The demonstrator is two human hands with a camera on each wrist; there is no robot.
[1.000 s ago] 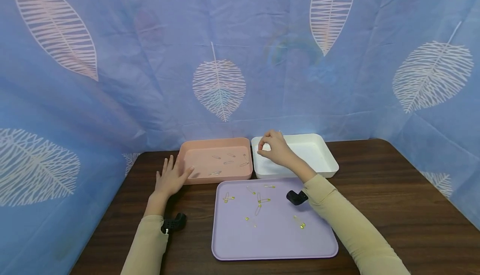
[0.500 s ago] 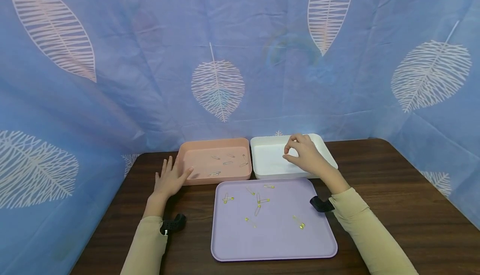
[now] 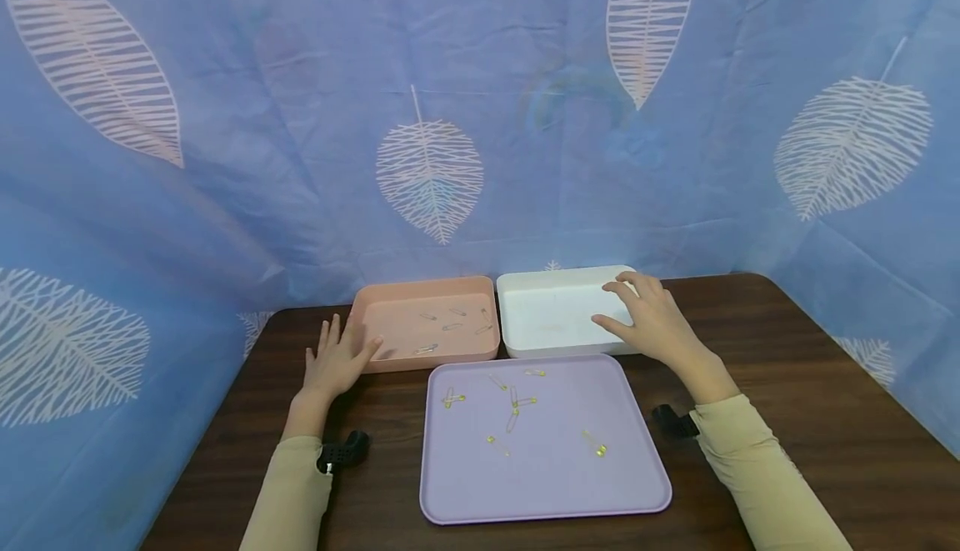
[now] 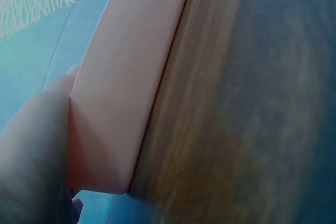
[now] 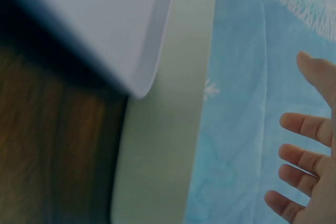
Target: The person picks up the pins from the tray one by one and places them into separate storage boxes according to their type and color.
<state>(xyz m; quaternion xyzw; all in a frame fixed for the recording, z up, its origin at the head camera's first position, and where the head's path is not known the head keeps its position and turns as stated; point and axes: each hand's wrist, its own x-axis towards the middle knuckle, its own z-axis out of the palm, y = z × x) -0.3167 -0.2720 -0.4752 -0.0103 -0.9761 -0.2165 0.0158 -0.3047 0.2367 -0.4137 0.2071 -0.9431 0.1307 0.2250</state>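
Hovering over the right end of the white tray [image 3: 551, 305], the right hand [image 3: 656, 322] holds nothing, thumb and fingers apart and loosely bent. Left hand [image 3: 330, 363] is spread at the left wall of the pink tray [image 3: 435, 363], fingers outside, thumb over its near left corner; touches it, no pin in it. Step looks like sorting safety pins by colour, right hand between picks. Next move probably calls for bringing it back down toward the near edge and a fine fingertip pinch on one thin pin; overlapping ones could snag. Gold pins [image 3: 514, 403] lie scattered on the lilac tray [image 3: 547, 484], between the two forearms, nearer the tabletop's [image 3: 795, 368] near edge than either hand; some cross or touch. Silver pins [image 3: 427, 348] are in the pink tray, right of the left hand, mostly toward the tray's right side. Pink and white trays sit side by side at the tabletop's far edge. Leaf-print curtain [image 3: 555, 159] behind.
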